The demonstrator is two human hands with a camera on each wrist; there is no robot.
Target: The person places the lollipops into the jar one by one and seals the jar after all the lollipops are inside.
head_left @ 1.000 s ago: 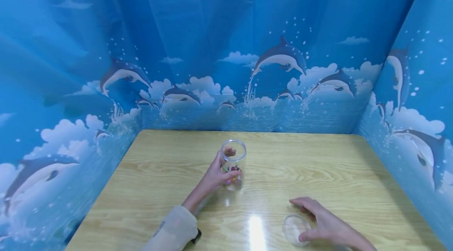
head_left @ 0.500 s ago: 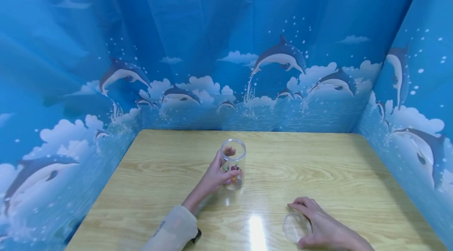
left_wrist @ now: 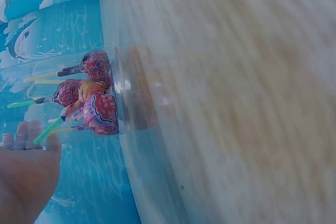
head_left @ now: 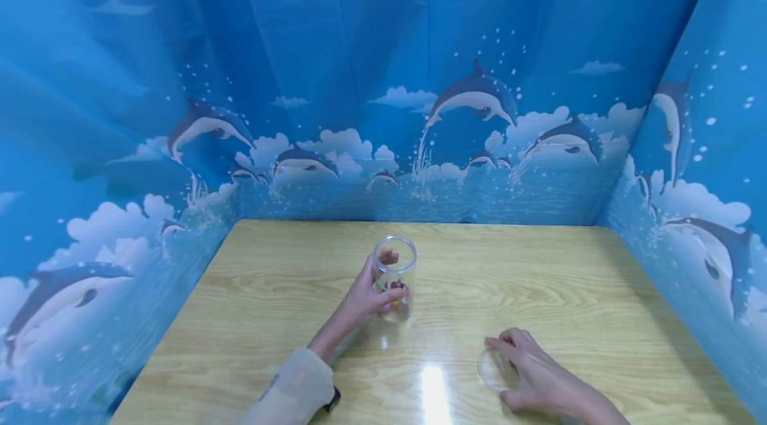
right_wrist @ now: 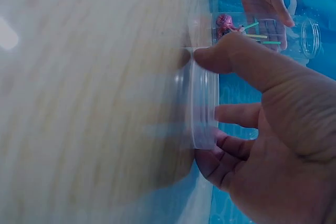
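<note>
A tall clear plastic jar (head_left: 410, 302) stands upright on the table, its round mouth uncovered. Several wrapped lollipops (left_wrist: 100, 111) with green and yellow sticks lie at its bottom. My left hand (head_left: 363, 297) holds the jar from the left side, thumb across the near face and fingers behind it. Farther right and nearer to me, a round clear lid (right_wrist: 203, 103) lies close against the tabletop. Around its edge my right hand (head_left: 536, 375) has its thumb on one side and fingertips on the other.
The wood-grain table (head_left: 287, 258) reflects a bright light near its front. Blue curtains (head_left: 335, 78) printed with dolphins enclose the back and both sides. A dark band (head_left: 332, 400) shows at the left sleeve.
My right hand has closed its thumb and fingers onto the lid's edge, and the lid has shifted slightly away from me. The left hand and jar have stayed in place.
</note>
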